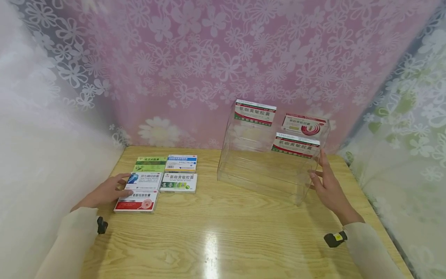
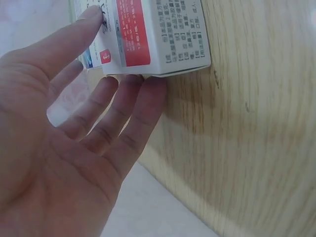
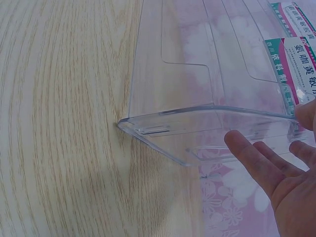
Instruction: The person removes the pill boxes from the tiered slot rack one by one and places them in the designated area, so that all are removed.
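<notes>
In the head view, my left hand [image 1: 106, 190] rests at the left of a small group of medicine boxes. Its thumb lies on the red-and-white medicine box [image 1: 136, 205], and its other fingers reach the left edge of the blue-and-white medicine box [image 1: 148, 182] behind. The left wrist view shows the fingertips of the left hand [image 2: 74, 128] at the end of the red-and-white box. My right hand [image 1: 329, 190] touches the right side of a clear stepped display rack [image 1: 220, 159]; in the right wrist view its fingers [image 3: 254, 163] extend along the rack's side panel.
Three medicine boxes stand on the rack: one upper left [image 1: 256, 113], one upper right [image 1: 304, 126], one in front [image 1: 296, 146]. Beside the left group lie green [image 1: 150, 164], blue-topped [image 1: 181, 163] and white-green [image 1: 178, 183] boxes. Patterned curtains surround the wooden table [image 1: 244, 228].
</notes>
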Demonstrator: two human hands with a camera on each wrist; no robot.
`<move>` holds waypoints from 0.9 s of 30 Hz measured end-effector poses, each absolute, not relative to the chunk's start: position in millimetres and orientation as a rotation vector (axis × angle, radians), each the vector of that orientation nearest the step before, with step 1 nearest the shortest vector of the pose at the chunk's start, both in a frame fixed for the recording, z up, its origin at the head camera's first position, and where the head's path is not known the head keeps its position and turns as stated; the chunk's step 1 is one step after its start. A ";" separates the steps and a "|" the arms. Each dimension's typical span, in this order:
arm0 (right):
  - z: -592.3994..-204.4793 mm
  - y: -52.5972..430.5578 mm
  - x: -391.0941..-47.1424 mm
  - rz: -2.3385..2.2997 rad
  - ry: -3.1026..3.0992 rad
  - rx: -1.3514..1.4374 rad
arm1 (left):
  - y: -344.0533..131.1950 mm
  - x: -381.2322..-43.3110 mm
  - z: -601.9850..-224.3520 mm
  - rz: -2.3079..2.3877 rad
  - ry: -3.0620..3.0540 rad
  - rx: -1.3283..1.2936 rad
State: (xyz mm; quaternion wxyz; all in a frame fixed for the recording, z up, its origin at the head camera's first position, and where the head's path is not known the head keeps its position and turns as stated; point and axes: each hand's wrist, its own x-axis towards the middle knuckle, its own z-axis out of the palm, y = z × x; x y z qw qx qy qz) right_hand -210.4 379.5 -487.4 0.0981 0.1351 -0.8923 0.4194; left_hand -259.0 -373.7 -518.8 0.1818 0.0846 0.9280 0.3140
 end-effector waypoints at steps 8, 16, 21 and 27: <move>-488.1 380.5 -211.1 1.249 -2.628 0.408 | -359.8 -260.5 -510.8 0.800 2.723 0.198; -487.0 380.0 -209.9 1.267 -2.627 0.415 | -301.5 -271.3 -486.4 0.827 2.996 0.378; -486.8 380.6 -209.5 1.259 -2.623 0.418 | -246.6 -287.0 -469.6 0.894 3.013 0.538; -486.3 379.6 -209.2 1.261 -2.619 0.426 | -182.3 -308.0 -454.5 0.969 2.986 0.732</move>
